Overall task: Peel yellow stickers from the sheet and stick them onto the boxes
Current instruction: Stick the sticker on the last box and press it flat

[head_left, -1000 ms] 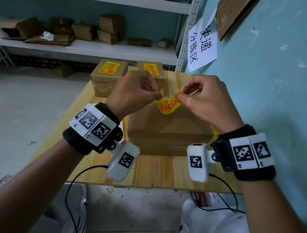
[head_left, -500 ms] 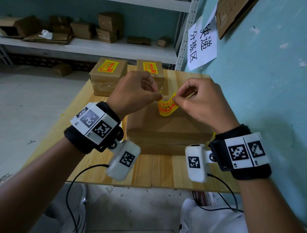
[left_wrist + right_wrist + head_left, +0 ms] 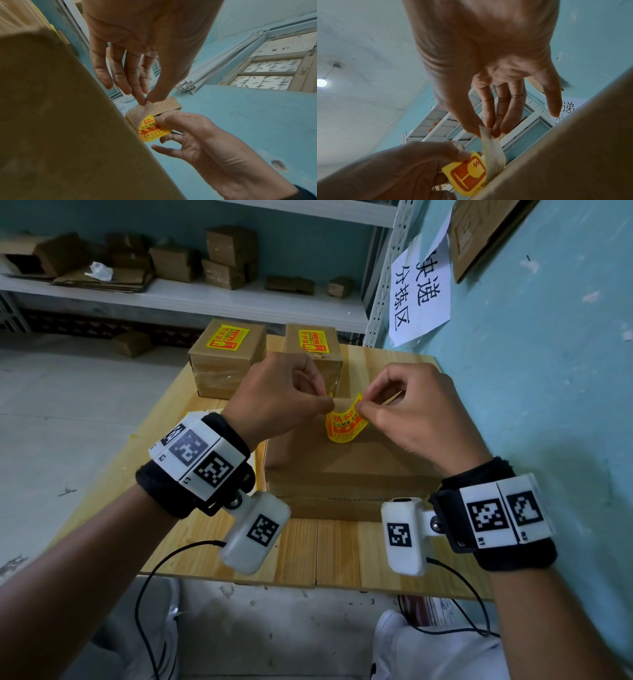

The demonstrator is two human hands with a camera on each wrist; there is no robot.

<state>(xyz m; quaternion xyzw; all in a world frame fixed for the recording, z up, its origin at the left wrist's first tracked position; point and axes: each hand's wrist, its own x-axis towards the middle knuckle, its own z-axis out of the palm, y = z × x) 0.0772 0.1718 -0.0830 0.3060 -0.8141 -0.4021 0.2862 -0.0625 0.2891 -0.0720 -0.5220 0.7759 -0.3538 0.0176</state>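
A yellow sticker [image 3: 346, 426] with red print hangs bent in a U over the top of the large cardboard box [image 3: 342, 470] in front of me. My left hand [image 3: 329, 402] pinches its left end between thumb and forefinger. At the other end my right hand [image 3: 360, 407] pinches it the same way. The left wrist view has the left hand [image 3: 145, 100] on the pale underside and the sticker's [image 3: 150, 129] bend close against the box [image 3: 51, 121]. Seen from the right wrist, the right hand [image 3: 488, 129] holds the pale end of the sticker [image 3: 467, 174].
Two smaller boxes [image 3: 226, 364] [image 3: 313, 361] stand at the back of the wooden table [image 3: 329, 546], each with a yellow sticker on top. A yellow-edged sheet [image 3: 255, 463] lies left of the large box, mostly under my left wrist. A blue wall [image 3: 548, 371] runs along the right.
Both hands have sunk slightly toward the large box with the sticker between them. Both pinches have stayed as they were.
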